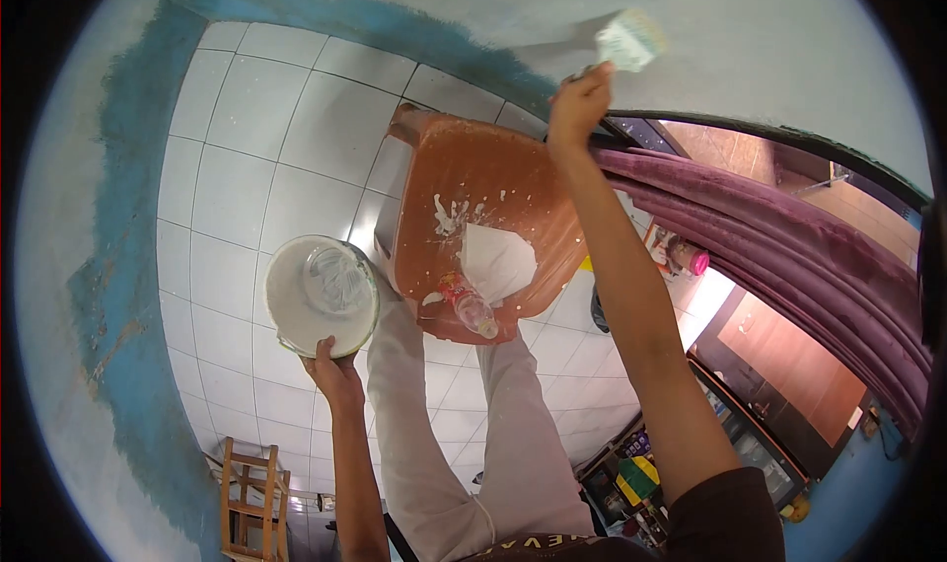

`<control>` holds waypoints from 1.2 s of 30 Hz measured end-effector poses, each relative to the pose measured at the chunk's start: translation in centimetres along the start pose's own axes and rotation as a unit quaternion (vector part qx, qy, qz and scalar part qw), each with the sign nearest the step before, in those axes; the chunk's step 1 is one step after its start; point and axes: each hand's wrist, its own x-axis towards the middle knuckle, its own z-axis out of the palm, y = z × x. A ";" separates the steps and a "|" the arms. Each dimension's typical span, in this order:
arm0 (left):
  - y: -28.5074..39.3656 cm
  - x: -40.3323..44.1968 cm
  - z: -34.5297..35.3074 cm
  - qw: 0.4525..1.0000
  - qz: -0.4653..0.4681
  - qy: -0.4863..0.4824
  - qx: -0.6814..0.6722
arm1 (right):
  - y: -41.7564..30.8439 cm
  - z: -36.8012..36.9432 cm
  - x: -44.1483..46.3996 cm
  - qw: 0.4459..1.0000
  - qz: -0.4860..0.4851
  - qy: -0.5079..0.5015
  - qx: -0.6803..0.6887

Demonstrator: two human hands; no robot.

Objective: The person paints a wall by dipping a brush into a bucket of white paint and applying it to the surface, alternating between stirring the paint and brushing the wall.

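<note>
My right hand (580, 110) is raised to the wall (760, 54), its fingers closed round the handle of a paintbrush (631, 39). The brush head is coated in pale paint and slightly blurred; whether its bristles touch the wall cannot be made out. Low on the left, my left hand (333, 374) grips the near rim of a round bucket (314, 337), thumb over the edge. Inside the bucket is white paint, with streaks across its surface.
A brown plastic chair (434, 167), splashed with white, bears a clear bottle (469, 305) and a white sheet-like piece (498, 261). A purple curtain (769, 217) hangs right. A wooden ladder-like frame (252, 498) stands lower left. Blue paint (128, 365) edges the wall above the tiled floor (227, 197).
</note>
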 end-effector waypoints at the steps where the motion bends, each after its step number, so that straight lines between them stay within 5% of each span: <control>1: -0.2 0.1 -0.3 1.000 0.004 -0.006 0.001 | 3.9 0.6 0.2 0.998 -0.018 -0.001 -0.057; 5: -0.9 0.6 -1.5 1.000 0.009 0.002 0.024 | 8.7 2.8 -2.0 0.987 0.083 -0.028 -0.137; 7: -1.1 1.1 -2.0 1.000 0.009 0.000 0.025 | 9.1 2.5 -0.4 0.914 0.388 -0.113 0.019; 10: -1.4 1.5 -2.3 0.999 0.023 0.012 0.030 | 7.1 1.2 3.1 0.886 0.434 -0.129 0.104; 17: -0.8 0.9 -0.9 1.000 0.016 0.006 0.020 | -6.3 -4.9 -2.6 0.962 0.204 -0.097 0.154; 21: -0.6 1.0 -0.2 1.000 0.015 0.002 0.023 | -6.2 -3.2 -3.0 0.988 0.033 -0.013 0.151; 25: -0.8 1.6 0.0 0.999 0.016 0.033 0.040 | 1.2 0.7 -0.5 0.983 0.088 -0.062 0.147; 28: -1.0 2.3 -0.6 0.999 0.015 0.021 0.041 | 5.6 3.5 -1.6 0.994 0.071 -0.077 0.019; 30: -0.9 2.6 -1.0 0.998 0.014 0.025 0.048 | 4.8 5.1 -3.2 0.931 0.337 -0.137 0.040; 31: -0.8 2.6 -1.1 0.998 0.018 0.028 0.048 | 6.8 5.4 -2.4 0.929 0.340 -0.137 0.038; 33: -0.7 2.9 -1.6 0.998 0.015 0.033 0.045 | 7.8 6.3 -0.1 0.782 0.552 -0.228 0.180; 34: -0.6 3.0 -1.7 0.998 0.013 0.036 0.040 | 7.4 6.2 0.3 0.783 0.550 -0.230 0.179; 36: -0.2 3.0 -1.8 0.999 0.012 0.036 0.034 | 5.6 6.1 1.1 0.877 0.431 -0.149 0.154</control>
